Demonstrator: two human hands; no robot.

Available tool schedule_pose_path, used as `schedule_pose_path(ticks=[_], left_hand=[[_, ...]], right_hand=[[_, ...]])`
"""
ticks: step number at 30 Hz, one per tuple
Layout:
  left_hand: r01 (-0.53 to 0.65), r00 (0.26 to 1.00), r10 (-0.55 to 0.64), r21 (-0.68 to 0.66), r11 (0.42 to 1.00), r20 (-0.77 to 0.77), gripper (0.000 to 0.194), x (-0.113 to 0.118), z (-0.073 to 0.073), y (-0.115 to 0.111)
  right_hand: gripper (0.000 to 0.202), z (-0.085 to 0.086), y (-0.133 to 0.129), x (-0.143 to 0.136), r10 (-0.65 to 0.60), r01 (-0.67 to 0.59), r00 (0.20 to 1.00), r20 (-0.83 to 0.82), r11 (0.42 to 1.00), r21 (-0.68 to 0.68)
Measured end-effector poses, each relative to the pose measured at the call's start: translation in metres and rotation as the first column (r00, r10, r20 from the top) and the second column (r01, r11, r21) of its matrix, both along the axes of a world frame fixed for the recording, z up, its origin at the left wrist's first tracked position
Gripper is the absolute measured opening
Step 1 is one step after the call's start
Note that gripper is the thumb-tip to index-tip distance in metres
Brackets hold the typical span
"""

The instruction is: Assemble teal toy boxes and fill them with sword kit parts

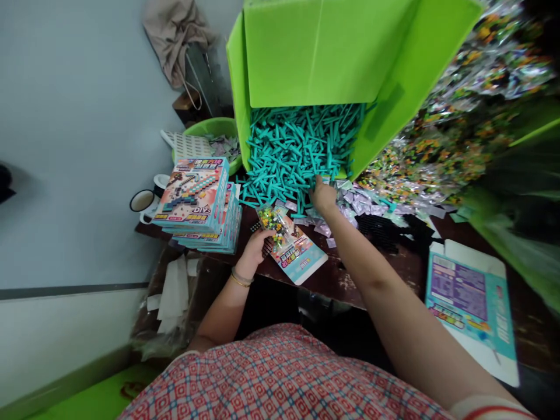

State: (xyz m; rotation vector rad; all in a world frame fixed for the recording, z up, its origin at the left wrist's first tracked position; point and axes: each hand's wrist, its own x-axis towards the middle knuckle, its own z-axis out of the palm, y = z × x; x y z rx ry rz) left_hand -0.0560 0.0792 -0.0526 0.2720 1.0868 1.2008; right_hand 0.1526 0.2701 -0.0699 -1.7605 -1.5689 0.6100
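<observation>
My left hand (257, 248) is closed on a clear bag of small coloured beads (273, 224). The bag lies over a printed blue and white box (301, 262), and a black dotted piece (266, 246) shows by my fingers. My right hand (324, 197) reaches to the front edge of a heap of teal plastic sticks (297, 146). Its fingers are bent together among the sticks and small packets; what they hold, if anything, is hidden. The teal sticks spill from an open green bin (312, 52) onto the dark table (326, 277).
Stacked printed boxes (192, 192) stand at left, beside a mug (142, 201) and a green basin (219, 125). Lilac packets (361, 201) and black pieces (380, 230) lie right of centre. Many bead bags (437, 151) fill the right back; a flattened carton (472, 309) lies nearer.
</observation>
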Motion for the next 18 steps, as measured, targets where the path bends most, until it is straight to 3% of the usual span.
schedule_pose_path(ticks=[2, 4, 7, 10, 12, 13, 15, 18], left_hand=[[-0.002, 1.000, 0.002, -0.015, 1.000, 0.012, 0.025, 0.001, -0.001, -0.001], [-0.025, 1.000, 0.025, -0.024, 0.999, 0.012, 0.023, 0.004, -0.002, -0.002], [-0.050, 0.999, 0.050, 0.000, 0.999, 0.009, 0.021, 0.013, 0.001, -0.001], [-0.094, 0.995, 0.096, 0.090, 0.992, -0.022, 0.026, 0.026, 0.006, -0.001], [-0.104, 0.993, 0.109, 0.101, 0.990, -0.049, 0.027, 0.035, 0.008, -0.004], [-0.099, 0.993, 0.104, 0.085, 0.991, -0.055, 0.028, 0.038, 0.008, -0.006], [-0.096, 0.994, 0.100, 0.069, 0.993, -0.052, 0.031, 0.045, 0.010, -0.012], [-0.157, 0.981, 0.176, 0.188, 0.969, -0.086, 0.034, 0.055, 0.012, -0.022]], right_hand=[[0.041, 0.006, 0.001, 0.006, -0.012, 0.012, 1.000, -0.015, 1.000, 0.018], [0.040, 0.016, -0.016, 0.008, -0.013, 0.015, 0.999, -0.034, 0.998, 0.064], [0.042, 0.026, -0.077, -0.007, 0.170, -0.169, 0.985, 0.008, 0.969, 0.181], [0.039, 0.023, -0.152, -0.036, 0.433, -0.456, 0.889, 0.147, 0.865, 0.211], [0.037, 0.018, -0.186, -0.048, 0.515, -0.556, 0.828, 0.222, 0.805, 0.209], [0.036, 0.015, -0.196, -0.050, 0.520, -0.564, 0.823, 0.227, 0.792, 0.231], [0.033, 0.013, -0.204, -0.046, 0.452, -0.468, 0.883, 0.129, 0.825, 0.317], [0.042, 0.015, -0.208, -0.036, 0.342, -0.259, 0.918, -0.200, 0.900, 0.350]])
